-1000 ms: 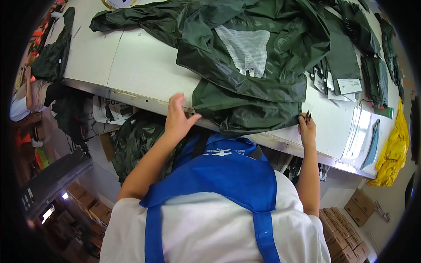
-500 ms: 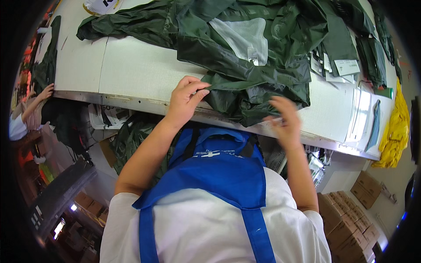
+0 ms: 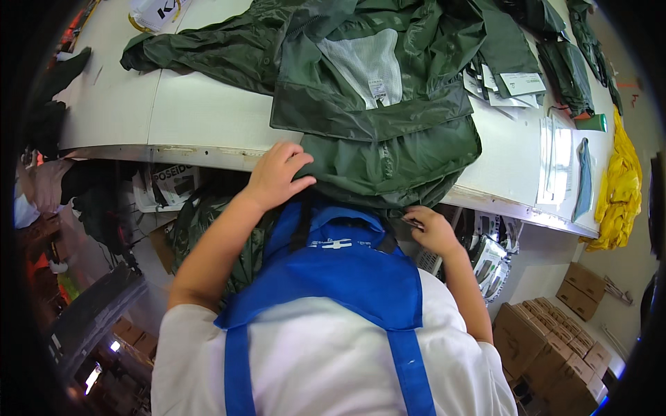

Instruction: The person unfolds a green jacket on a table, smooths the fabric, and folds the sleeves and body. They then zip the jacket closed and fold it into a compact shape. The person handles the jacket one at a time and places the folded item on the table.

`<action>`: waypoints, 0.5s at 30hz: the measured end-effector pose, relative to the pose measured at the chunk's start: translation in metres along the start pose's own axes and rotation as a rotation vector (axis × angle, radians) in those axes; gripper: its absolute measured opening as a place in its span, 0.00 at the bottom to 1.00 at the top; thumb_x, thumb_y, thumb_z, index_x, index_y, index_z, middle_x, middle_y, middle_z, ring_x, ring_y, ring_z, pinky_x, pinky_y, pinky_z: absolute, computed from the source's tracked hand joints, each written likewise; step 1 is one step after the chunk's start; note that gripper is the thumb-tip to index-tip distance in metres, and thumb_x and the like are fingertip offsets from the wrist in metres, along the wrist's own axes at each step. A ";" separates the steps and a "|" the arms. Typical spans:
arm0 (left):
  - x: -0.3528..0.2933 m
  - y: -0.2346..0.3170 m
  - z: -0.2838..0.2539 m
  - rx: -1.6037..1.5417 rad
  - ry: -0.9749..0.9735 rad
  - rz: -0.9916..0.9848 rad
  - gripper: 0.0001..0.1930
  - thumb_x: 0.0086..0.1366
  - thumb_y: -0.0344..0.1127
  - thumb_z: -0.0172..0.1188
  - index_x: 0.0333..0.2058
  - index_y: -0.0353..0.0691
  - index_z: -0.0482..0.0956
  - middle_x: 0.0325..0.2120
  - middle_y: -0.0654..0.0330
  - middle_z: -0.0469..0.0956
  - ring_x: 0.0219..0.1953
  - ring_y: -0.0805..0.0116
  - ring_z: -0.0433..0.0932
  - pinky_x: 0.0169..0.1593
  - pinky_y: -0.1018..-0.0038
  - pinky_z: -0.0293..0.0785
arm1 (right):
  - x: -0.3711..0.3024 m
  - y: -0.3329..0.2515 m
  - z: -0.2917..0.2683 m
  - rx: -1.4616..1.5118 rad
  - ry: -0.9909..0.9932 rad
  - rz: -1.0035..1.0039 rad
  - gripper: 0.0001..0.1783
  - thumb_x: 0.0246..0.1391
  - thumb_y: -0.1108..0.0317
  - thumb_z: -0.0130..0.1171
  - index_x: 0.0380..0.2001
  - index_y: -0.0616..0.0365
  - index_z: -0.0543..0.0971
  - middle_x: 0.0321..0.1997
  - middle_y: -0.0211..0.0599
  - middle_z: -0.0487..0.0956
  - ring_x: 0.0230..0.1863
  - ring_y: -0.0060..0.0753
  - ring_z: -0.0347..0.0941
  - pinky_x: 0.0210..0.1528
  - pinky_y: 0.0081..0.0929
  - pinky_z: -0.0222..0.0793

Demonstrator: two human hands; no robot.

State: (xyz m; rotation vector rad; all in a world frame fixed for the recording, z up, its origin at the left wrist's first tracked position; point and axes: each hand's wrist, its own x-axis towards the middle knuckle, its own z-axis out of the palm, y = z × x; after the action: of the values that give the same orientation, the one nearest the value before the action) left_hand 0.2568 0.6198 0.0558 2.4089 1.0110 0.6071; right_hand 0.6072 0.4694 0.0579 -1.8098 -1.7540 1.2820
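Note:
A dark green rain jacket (image 3: 361, 132) lies spread on the white table, its rounded lower flap (image 3: 416, 156) hanging over the near edge. White mesh lining (image 3: 368, 66) with a small label shows in its middle. At the left side of the flap is my left hand (image 3: 281, 175), its thumb and fingers apart and the fingertips against the cloth. Below the flap's right side, my right hand (image 3: 433, 232) is closed round a small dark metal tool (image 3: 414, 223); most of the tool is hidden in the fingers.
White tags (image 3: 520, 84) hang from folded green garments at the right. Beyond them are a green roll (image 3: 591, 123), a blue strip (image 3: 581, 177) and yellow cloth (image 3: 622, 187). Bagged goods (image 3: 491, 260) sit below the table. Cartons (image 3: 555, 347) stand at lower right.
The bunched flap now lies flatter and rounder over the table edge. My right hand has moved down off the cloth. My left hand has moved slightly down and left, its pinch loosened.

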 end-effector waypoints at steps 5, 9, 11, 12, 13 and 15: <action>-0.058 0.015 0.044 -0.364 0.379 -0.380 0.22 0.54 0.32 0.62 0.48 0.37 0.69 0.46 0.53 0.70 0.46 0.61 0.70 0.45 0.69 0.72 | 0.034 0.062 -0.088 -0.222 0.605 0.211 0.09 0.53 0.75 0.49 0.38 0.59 0.76 0.33 0.47 0.78 0.36 0.44 0.75 0.40 0.33 0.70; -0.032 0.007 0.039 -1.329 0.434 -1.036 0.14 0.68 0.41 0.47 0.45 0.38 0.70 0.39 0.58 0.75 0.36 0.67 0.75 0.37 0.73 0.76 | 0.065 0.160 -0.151 -0.435 0.695 0.327 0.17 0.52 0.72 0.49 0.46 0.58 0.73 0.46 0.54 0.74 0.48 0.54 0.71 0.49 0.43 0.66; -0.029 0.009 0.033 -1.456 0.217 -1.207 0.14 0.68 0.44 0.48 0.43 0.41 0.71 0.34 0.60 0.76 0.34 0.68 0.76 0.32 0.77 0.75 | 0.079 0.113 -0.147 -0.731 0.834 0.501 0.22 0.48 0.73 0.50 0.50 0.54 0.71 0.53 0.52 0.70 0.55 0.50 0.66 0.54 0.43 0.63; -0.031 0.002 0.036 -1.660 0.108 -1.189 0.14 0.68 0.45 0.48 0.45 0.42 0.71 0.35 0.61 0.76 0.34 0.69 0.76 0.29 0.80 0.72 | 0.086 0.122 -0.142 -0.808 0.984 0.392 0.27 0.44 0.75 0.51 0.52 0.52 0.70 0.57 0.47 0.68 0.60 0.46 0.62 0.60 0.43 0.57; -0.032 -0.003 0.040 -1.863 -0.015 -1.157 0.15 0.68 0.45 0.49 0.46 0.43 0.71 0.36 0.62 0.77 0.34 0.70 0.76 0.25 0.82 0.70 | 0.089 0.118 -0.138 -0.644 0.899 0.187 0.26 0.43 0.75 0.51 0.51 0.52 0.71 0.56 0.46 0.69 0.60 0.46 0.63 0.61 0.43 0.55; -0.013 0.025 0.036 -1.850 0.256 -1.206 0.12 0.68 0.40 0.49 0.47 0.44 0.71 0.37 0.65 0.77 0.31 0.75 0.74 0.23 0.84 0.65 | 0.093 0.098 -0.121 -0.318 0.699 -0.211 0.24 0.41 0.76 0.51 0.47 0.53 0.74 0.53 0.44 0.71 0.60 0.45 0.63 0.62 0.43 0.53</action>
State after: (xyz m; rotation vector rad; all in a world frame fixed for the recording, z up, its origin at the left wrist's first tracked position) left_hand 0.2826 0.5859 0.0383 0.0349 0.9511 0.7466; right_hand 0.7471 0.5775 0.0168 -1.8481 -1.7134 0.2306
